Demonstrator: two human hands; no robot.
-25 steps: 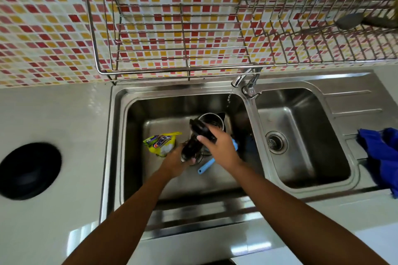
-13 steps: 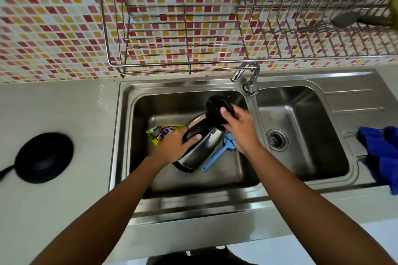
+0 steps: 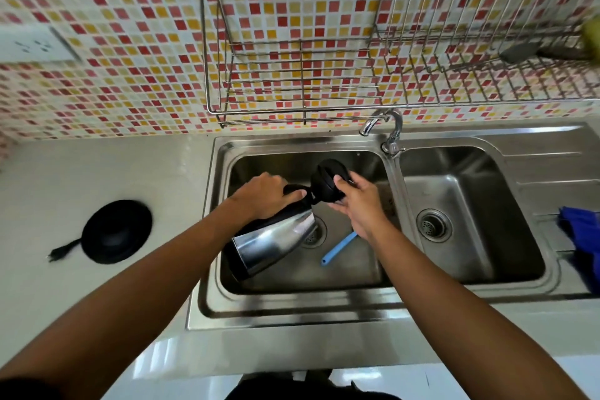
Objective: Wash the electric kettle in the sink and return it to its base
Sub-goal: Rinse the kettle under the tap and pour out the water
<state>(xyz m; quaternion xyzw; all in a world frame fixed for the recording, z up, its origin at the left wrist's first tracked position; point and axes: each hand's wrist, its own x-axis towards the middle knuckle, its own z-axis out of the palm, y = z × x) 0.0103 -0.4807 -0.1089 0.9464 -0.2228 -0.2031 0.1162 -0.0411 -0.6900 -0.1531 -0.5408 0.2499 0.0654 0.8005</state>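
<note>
The steel electric kettle (image 3: pixel 276 239) hangs tilted over the left basin of the sink (image 3: pixel 292 312), its black bottom toward me and its mouth toward the tap. My left hand (image 3: pixel 259 196) grips its black handle. The black lid (image 3: pixel 328 180) stands hinged open, and my right hand (image 3: pixel 355 200) holds it by the edge. The round black kettle base (image 3: pixel 116 230) lies on the counter to the left of the sink, with its plug (image 3: pixel 56 255) loose beside it.
A blue brush handle (image 3: pixel 339 247) lies in the left basin near the drain. The tap (image 3: pixel 388 130) stands between the two basins. A wire dish rack (image 3: pixel 298 75) hangs on the tiled wall above. A blue cloth (image 3: pixel 581 234) lies on the right drainboard.
The kettle has come up out of the basin and tipped further, its body swinging left toward me. The yellow packet seen in the basin before is now hidden. The view has shifted left.
</note>
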